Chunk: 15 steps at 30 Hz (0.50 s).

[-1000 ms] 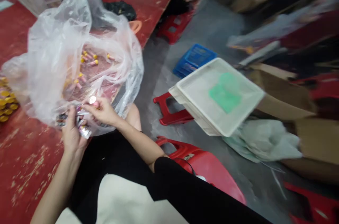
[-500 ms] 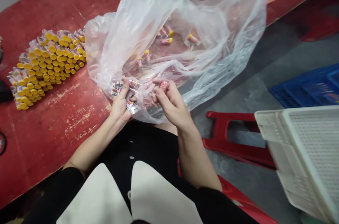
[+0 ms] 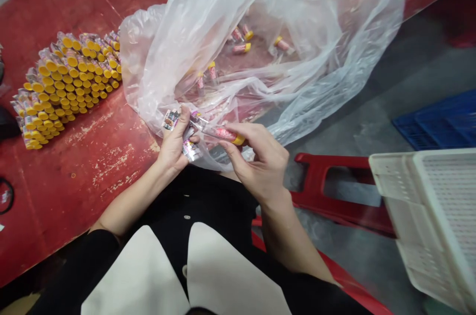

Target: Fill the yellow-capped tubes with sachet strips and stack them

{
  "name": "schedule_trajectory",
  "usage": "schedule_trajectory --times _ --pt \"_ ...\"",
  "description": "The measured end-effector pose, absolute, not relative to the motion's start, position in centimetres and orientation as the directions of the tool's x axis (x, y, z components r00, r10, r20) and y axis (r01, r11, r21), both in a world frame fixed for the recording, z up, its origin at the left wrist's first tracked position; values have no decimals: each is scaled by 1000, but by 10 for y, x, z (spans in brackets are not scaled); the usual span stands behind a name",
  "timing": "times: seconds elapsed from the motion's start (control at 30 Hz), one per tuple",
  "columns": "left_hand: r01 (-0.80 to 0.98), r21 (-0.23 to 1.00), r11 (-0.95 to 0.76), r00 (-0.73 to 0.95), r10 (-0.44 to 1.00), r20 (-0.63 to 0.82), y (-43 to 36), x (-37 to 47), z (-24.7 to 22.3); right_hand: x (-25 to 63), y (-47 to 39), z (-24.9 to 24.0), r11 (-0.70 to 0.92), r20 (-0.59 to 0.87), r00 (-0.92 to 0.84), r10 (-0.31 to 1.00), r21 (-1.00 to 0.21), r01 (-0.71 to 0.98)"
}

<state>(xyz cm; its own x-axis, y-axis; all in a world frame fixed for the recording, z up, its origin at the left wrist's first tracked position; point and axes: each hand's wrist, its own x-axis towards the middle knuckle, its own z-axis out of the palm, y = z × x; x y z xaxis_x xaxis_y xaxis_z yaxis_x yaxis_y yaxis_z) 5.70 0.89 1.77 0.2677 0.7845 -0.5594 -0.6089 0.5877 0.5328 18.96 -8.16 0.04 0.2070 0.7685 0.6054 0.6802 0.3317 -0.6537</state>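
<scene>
My left hand (image 3: 174,145) is closed around several small shiny printed wrappers (image 3: 191,150), which fan out past the thumb and fingers. Between the thumb and fingers of my right hand (image 3: 265,162) is a small clear tube (image 3: 224,133) of pink pieces with a yellow cap. Its cap end lies in the right fingers, and its other end points at the wrappers; whether it touches them I cannot tell. Under both hands spreads a large clear plastic bag (image 3: 208,2). Several loose yellow-capped tubes (image 3: 241,48) lie in it.
Left on the red table (image 3: 111,156) is a stacked pile of wrapped yellow-capped tubes (image 3: 70,84). To the right stand a red stool (image 3: 316,186), a white plastic crate (image 3: 405,225) and a blue crate (image 3: 439,119).
My right hand has turned and moved right and slightly down, and the tube in it now shows lengthwise with its yellow cap. My left hand still grips the wrappers. The camera view has shifted slightly.
</scene>
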Motion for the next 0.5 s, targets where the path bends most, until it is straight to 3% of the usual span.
schedule_trajectory --times 0.13,0.3,0.5 --pt "-563 591 577 322 812 -487 3 56 18 188 -84 6 321 619 263 740 -668 672" --pt "-518 685 513 317 859 -403 -4 52 22 184 -87 5 339 484 183 856 -791 509" --pt "-478 758 443 308 893 -327 -13 41 28 166 -74 0 380 521 311 795 -827 413"
